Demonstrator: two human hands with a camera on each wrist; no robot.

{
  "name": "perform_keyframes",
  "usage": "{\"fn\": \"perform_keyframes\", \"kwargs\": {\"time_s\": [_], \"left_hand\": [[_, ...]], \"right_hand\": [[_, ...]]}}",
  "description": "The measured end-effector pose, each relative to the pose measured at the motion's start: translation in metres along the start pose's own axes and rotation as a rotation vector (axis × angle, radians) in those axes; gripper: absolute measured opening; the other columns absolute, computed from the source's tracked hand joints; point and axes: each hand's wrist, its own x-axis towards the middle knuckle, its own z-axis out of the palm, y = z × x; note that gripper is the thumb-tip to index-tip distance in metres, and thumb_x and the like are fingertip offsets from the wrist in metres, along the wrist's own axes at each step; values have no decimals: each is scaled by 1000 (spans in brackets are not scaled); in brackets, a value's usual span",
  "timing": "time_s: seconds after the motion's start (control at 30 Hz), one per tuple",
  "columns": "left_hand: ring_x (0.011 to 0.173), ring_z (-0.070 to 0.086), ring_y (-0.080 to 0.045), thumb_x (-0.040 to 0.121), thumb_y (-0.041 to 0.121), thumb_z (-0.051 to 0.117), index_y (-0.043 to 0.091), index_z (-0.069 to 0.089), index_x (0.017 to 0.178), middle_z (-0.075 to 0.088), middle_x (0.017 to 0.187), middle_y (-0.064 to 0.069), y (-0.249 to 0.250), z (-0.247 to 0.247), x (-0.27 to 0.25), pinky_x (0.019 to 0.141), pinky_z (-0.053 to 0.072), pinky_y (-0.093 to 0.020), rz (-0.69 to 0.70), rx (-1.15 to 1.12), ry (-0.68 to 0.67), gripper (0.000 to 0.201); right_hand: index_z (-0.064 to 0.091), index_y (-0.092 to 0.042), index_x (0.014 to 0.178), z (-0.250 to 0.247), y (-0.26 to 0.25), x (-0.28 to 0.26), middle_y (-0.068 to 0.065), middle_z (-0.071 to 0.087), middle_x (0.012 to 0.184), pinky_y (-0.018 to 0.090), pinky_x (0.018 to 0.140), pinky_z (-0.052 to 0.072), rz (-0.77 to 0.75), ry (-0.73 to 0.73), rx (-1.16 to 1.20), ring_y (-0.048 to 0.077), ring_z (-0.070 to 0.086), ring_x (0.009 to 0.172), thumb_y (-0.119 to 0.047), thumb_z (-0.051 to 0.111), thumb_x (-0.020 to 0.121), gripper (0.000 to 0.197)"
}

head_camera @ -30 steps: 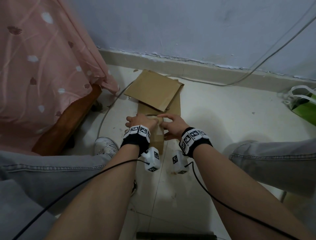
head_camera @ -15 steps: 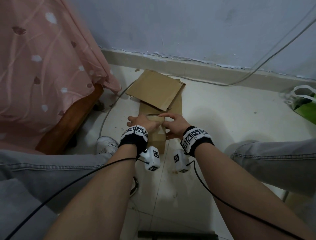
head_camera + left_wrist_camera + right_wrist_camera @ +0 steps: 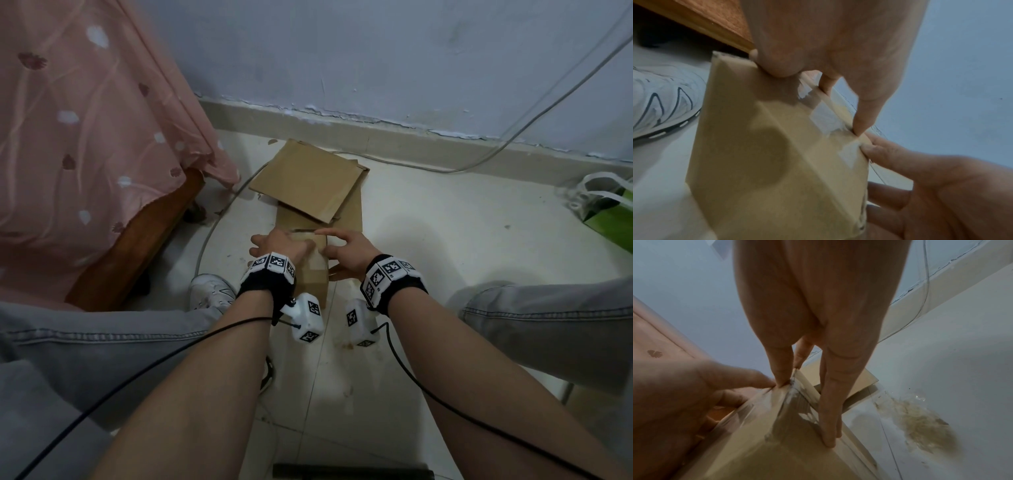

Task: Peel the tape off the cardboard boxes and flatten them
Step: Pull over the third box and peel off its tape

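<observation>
A small brown cardboard box (image 3: 313, 274) stands on the tiled floor between my knees. Strips of clear tape (image 3: 825, 121) cross its top edge and look wrinkled in the right wrist view, tape (image 3: 791, 402). My left hand (image 3: 277, 246) grips the box top from the left, thumb on the edge and index tip beside the tape. My right hand (image 3: 346, 251) holds the right corner. Its thumb tip (image 3: 877, 148) touches a tape patch there, and its other fingers (image 3: 830, 418) lie along the box's right side. Whether any tape is lifted I cannot tell.
Flattened cardboard sheets (image 3: 308, 181) lie just behind the box. A pink cloth over a wooden frame (image 3: 130, 246) is on the left, with a white shoe (image 3: 212, 294) and a floor cable (image 3: 209, 236) near it. A green bag (image 3: 609, 212) sits far right.
Both hands stay on the box in nearly the same place. The right index finger has stretched a little further left over the top.
</observation>
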Motion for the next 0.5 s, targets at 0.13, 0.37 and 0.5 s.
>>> {"fn": "perform_keyframes", "kwargs": {"time_s": [0.13, 0.37, 0.5], "left_hand": [[124, 43, -37, 76, 43, 74, 30, 59, 114, 31, 136, -10, -9, 0, 3, 103, 41, -41, 87, -55, 17, 43], [131, 31, -20, 84, 29, 73, 41, 72, 107, 47, 139, 10, -21, -6, 2, 102, 24, -41, 561, 308, 157, 26], [124, 37, -19, 91, 31, 64, 39, 73, 106, 58, 131, 16, -27, -10, 5, 88, 17, -31, 689, 473, 186, 19]], "right_hand": [[69, -39, 114, 0, 0, 1, 13, 66, 116, 50, 73, 62, 9, 0, -6, 42, 71, 93, -14, 64, 94, 33], [67, -36, 117, 1, -1, 0, 14, 69, 111, 50, 76, 61, 10, 10, -10, 42, 71, 93, -11, 61, 96, 33], [67, -36, 117, 1, -2, 1, 16, 68, 112, 50, 74, 61, 0, 15, -29, 39, 72, 87, -11, 62, 95, 33]]}}
